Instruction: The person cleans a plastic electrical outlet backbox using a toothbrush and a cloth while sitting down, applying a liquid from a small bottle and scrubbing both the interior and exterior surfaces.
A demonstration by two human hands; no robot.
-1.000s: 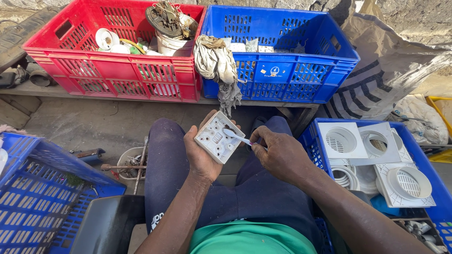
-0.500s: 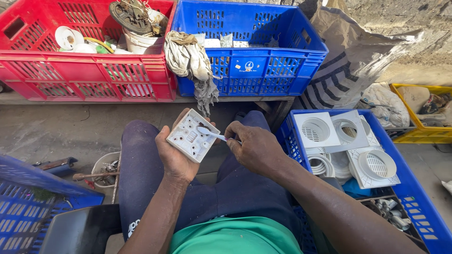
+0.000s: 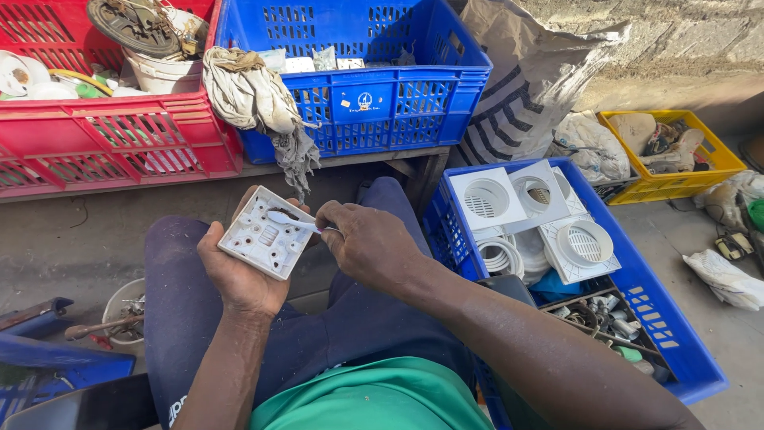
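Note:
My left hand [image 3: 239, 275] cradles a square white switch plate [image 3: 266, 233], back side up, over my lap. My right hand [image 3: 370, 239] pinches a thin white-handled tool [image 3: 291, 221] whose tip rests on the plate's upper middle. I sit in dark blue trousers and a green shirt, knees pointing toward a low wooden bench.
A red crate [image 3: 111, 139] and a blue crate [image 3: 414, 91] sit on the bench ahead, a dirty rag [image 3: 255, 91] draped between them. Right of my leg a blue crate [image 3: 664, 334] holds white round-grille covers [image 3: 585, 243]. A yellow crate [image 3: 708, 163] and a sack [image 3: 529, 80] lie beyond.
The view has swung to the right, so the crates ahead sit further left. Both hands keep the plate and tool, with the tool tip still on the plate.

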